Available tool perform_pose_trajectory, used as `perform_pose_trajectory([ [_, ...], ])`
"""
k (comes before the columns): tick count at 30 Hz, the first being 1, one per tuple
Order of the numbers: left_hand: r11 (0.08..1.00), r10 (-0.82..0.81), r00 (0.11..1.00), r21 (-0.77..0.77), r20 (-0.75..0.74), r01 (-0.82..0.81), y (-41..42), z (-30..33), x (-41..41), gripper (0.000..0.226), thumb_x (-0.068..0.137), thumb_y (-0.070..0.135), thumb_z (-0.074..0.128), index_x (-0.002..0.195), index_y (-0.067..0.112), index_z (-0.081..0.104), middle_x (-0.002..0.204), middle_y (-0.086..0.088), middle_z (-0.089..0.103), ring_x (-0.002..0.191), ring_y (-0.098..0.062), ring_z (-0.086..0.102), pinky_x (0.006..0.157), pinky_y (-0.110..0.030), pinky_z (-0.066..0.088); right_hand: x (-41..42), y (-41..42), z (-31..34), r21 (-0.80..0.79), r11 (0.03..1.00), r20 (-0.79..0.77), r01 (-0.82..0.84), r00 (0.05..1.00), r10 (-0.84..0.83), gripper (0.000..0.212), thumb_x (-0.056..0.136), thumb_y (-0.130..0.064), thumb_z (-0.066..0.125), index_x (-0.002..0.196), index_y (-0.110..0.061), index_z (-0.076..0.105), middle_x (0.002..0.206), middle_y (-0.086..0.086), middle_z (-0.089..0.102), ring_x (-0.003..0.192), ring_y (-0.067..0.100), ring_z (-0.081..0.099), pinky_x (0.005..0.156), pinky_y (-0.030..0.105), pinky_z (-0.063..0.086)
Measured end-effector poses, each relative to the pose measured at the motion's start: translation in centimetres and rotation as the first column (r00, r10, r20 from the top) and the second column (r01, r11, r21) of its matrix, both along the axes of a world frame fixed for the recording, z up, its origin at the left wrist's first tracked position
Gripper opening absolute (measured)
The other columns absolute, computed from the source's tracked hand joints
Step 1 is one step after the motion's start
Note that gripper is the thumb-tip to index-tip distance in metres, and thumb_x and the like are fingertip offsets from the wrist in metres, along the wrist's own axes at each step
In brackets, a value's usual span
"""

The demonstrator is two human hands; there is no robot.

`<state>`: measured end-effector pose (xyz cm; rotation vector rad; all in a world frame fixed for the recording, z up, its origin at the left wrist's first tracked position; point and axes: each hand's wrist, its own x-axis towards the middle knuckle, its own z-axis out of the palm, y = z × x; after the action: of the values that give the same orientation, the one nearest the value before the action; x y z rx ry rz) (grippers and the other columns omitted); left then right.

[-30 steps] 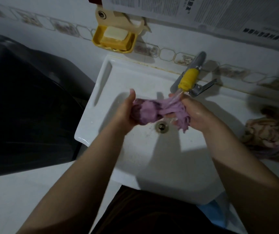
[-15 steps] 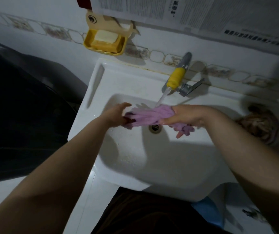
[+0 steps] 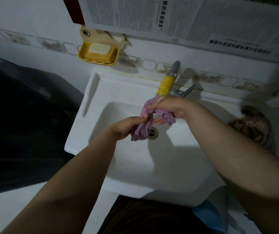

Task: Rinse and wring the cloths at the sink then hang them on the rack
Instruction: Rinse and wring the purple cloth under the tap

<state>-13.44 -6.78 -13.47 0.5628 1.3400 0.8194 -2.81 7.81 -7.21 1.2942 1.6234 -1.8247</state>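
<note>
A wet purple cloth (image 3: 143, 130) hangs bunched over the white sink (image 3: 152, 166), just above the drain (image 3: 152, 133). My left hand (image 3: 127, 125) grips its lower part. My right hand (image 3: 170, 106) grips its upper part right under the tap with the yellow spout (image 3: 166, 85), and water runs onto the cloth there. One end of the cloth sticks out under my right palm. A second crumpled cloth, brownish and patterned (image 3: 251, 127), lies on the sink's right ledge.
A yellow soap dish with a bar of soap (image 3: 99, 52) hangs on the tiled wall behind the sink. Newspaper sheets (image 3: 186, 19) cover the wall above. A large dark object (image 3: 17, 124) fills the left side. No rack is in view.
The cloth went from stretched sideways between my hands to nearly upright. My right hand rose toward the spout and my left hand dropped lower, over the drain.
</note>
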Motion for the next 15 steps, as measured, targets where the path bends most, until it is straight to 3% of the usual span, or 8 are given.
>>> perform_pose_trajectory([
  [3,0.994,0.109,0.994,0.022,0.034,-0.11,-0.9,-0.5,-0.3,0.038,0.085,0.036,0.056,0.107,0.005,0.061,0.103,-0.019,0.067,0.09,-0.03,0.062,0.08,-0.037,0.048,-0.3,0.4,-0.9,0.171,0.985,0.094,0.03,0.995,-0.046,0.016,0.087,-0.013,0.063,0.095,-0.001,0.058,0.079,0.017,0.061,0.057,0.025,0.065,0.054,0.033,0.053],
  [6,0.919,0.39,0.919,-0.076,0.048,-0.386,-0.9,-0.1,0.7,0.033,0.091,0.027,0.06,0.115,0.007,0.051,0.092,-0.014,0.063,0.078,-0.028,0.064,0.071,-0.037,0.054,0.0,-0.1,-1.3,0.42,0.887,-0.009,0.192,0.978,-0.208,0.031,0.087,-0.011,0.059,0.115,0.002,0.058,0.071,0.005,0.057,0.054,0.017,0.058,0.049,0.026,0.05],
  [8,0.821,0.569,0.814,-0.134,0.113,-0.555,-0.2,0.5,1.7,0.023,0.099,0.023,0.048,0.111,0.003,0.052,0.081,-0.01,0.058,0.064,-0.018,0.06,0.057,-0.028,0.052,-0.1,-1.9,-1.8,0.406,0.842,-0.18,0.356,0.934,-0.308,0.041,0.089,-0.007,0.054,0.129,-0.001,0.046,0.074,0.003,0.052,0.041,0.005,0.055,0.033,0.016,0.042],
  [10,0.766,0.642,0.752,-0.118,0.15,-0.631,0.9,2.1,2.7,0.027,0.102,0.016,0.034,0.096,0.005,0.057,0.067,-0.007,0.061,0.058,-0.014,0.059,0.053,-0.02,0.052,-0.4,-4.8,-2.0,0.225,0.871,-0.342,0.436,0.873,-0.348,0.046,0.09,-0.004,0.055,0.134,-0.012,0.044,0.085,0.005,0.056,0.049,0.001,0.058,0.041,0.013,0.044],
  [11,0.765,0.644,0.75,-0.116,0.15,-0.633,1.4,3.2,3.2,0.032,0.103,0.017,0.029,0.1,0.007,0.059,0.068,-0.006,0.067,0.069,-0.017,0.065,0.066,-0.021,0.055,-0.5,-6.1,-2.5,0.161,0.898,-0.395,0.41,0.86,-0.322,0.047,0.09,-0.005,0.055,0.133,-0.021,0.047,0.098,0.005,0.058,0.068,0.0,0.061,0.056,0.011,0.049],
  [12,0.765,0.644,0.752,-0.122,0.142,-0.632,2.0,3.8,3.7,0.036,0.104,0.021,0.027,0.114,0.008,0.059,0.08,-0.005,0.071,0.094,-0.024,0.067,0.087,-0.025,0.05,-0.4,-7.1,-3.0,0.148,0.923,-0.425,0.355,0.865,-0.265,0.045,0.091,-0.008,0.056,0.129,-0.031,0.049,0.114,0.004,0.056,0.091,0.003,0.06,0.076,0.012,0.05],
  [13,0.758,0.651,0.756,-0.123,0.077,-0.64,2.2,4.4,4.1,0.041,0.104,0.027,0.027,0.132,0.009,0.052,0.092,-0.003,0.069,0.122,-0.03,0.055,0.104,-0.032,0.039,-0.5,-7.3,-4.0,0.193,0.929,-0.444,0.317,0.872,-0.205,0.039,0.092,-0.014,0.057,0.124,-0.036,0.053,0.126,0.003,0.051,0.109,0.007,0.055,0.092,0.017,0.045],
  [15,0.769,0.635,0.769,-0.16,0.075,-0.619,3.0,4.6,5.1,0.049,0.104,0.033,0.028,0.145,0.007,0.037,0.086,-0.002,0.056,0.14,-0.032,0.032,0.113,-0.042,0.027,-0.7,-6.3,-4.2,0.282,0.893,-0.461,0.352,0.866,-0.196,0.021,0.092,-0.028,0.059,0.112,-0.026,0.062,0.121,0.005,0.056,0.109,0.011,0.055,0.096,0.024,0.044],
])
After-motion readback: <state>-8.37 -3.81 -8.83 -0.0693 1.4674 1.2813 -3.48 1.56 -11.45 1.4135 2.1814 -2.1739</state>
